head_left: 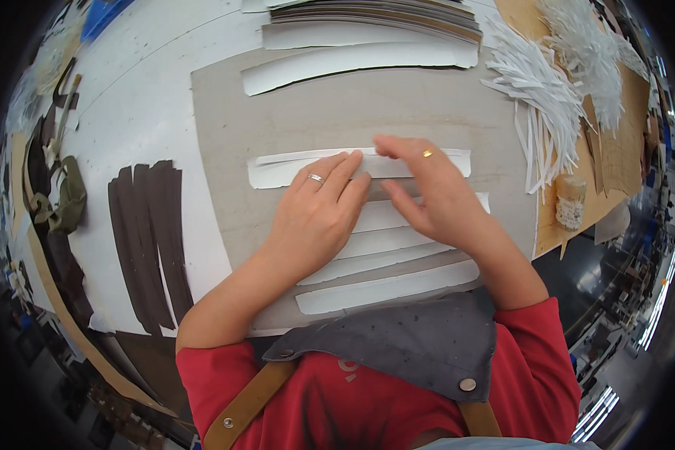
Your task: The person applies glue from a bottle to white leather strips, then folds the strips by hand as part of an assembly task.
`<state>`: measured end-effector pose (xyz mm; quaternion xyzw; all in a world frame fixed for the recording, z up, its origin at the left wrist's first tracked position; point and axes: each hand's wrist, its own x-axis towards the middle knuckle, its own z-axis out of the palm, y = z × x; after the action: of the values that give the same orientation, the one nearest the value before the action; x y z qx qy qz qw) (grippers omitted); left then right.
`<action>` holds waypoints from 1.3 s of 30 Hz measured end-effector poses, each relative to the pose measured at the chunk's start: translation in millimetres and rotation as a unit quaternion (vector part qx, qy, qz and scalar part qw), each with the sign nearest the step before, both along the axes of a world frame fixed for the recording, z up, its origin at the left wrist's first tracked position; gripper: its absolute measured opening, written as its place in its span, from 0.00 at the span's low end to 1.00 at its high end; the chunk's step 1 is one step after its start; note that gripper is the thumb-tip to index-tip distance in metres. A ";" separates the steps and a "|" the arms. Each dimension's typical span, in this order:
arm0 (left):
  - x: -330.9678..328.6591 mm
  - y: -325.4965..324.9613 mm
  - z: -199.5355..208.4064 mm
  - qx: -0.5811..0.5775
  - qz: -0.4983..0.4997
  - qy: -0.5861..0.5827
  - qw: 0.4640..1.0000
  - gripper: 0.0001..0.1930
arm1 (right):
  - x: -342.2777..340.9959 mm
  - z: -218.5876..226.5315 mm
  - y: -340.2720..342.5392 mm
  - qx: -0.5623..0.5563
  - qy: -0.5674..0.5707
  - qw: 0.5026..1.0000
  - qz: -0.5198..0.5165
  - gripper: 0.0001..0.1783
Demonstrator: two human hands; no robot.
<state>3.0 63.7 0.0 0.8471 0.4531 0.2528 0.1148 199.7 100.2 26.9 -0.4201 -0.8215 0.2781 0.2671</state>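
A long white strip (pixel 272 174) lies across a grey board (pixel 225 127), with a narrow fold or second layer along its far edge. My left hand (pixel 319 201) rests flat on the middle of this strip, fingers stretched out and close to the fold. Just to its right, my right hand (pixel 431 184) is over the strip with thumb and fingers apart; nothing shows between them. Whether its fingertips touch the strip I cannot tell. Several more white strips lie nearer to me, partly hidden under my hands, the nearest being a slightly curved white strip (pixel 386 289).
Dark brown strips (pixel 146 247) lie on the white table at left, beside an olive cloth (pixel 69 196) and a brush (pixel 73 94). Beyond the board is a stack of strips (pixel 375 28). A pile of thin white strips (pixel 540 97) and a jar (pixel 570 202) are at right.
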 end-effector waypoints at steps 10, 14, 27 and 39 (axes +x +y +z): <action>-53.5 -32.6 0.6 0.011 0.155 0.042 0.987 0.14 | -28.2 -6.6 12.0 0.092 -0.101 0.983 0.120 0.18; -53.2 -32.6 -3.7 0.017 0.154 0.036 0.987 0.15 | -52.0 -21.7 11.9 0.102 -0.056 0.979 0.167 0.21; -51.3 -36.4 -6.5 0.028 0.149 0.061 0.987 0.16 | -52.6 -27.3 17.3 0.159 -0.126 0.956 0.213 0.22; -53.0 -33.6 -5.4 0.012 0.188 0.027 0.982 0.11 | -33.5 -24.3 10.6 0.156 -0.133 0.968 0.146 0.24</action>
<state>-50.0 30.1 -5.4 0.7548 0.6040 0.2523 0.0428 166.2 110.9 2.6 -0.2817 -0.9354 0.1238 0.1742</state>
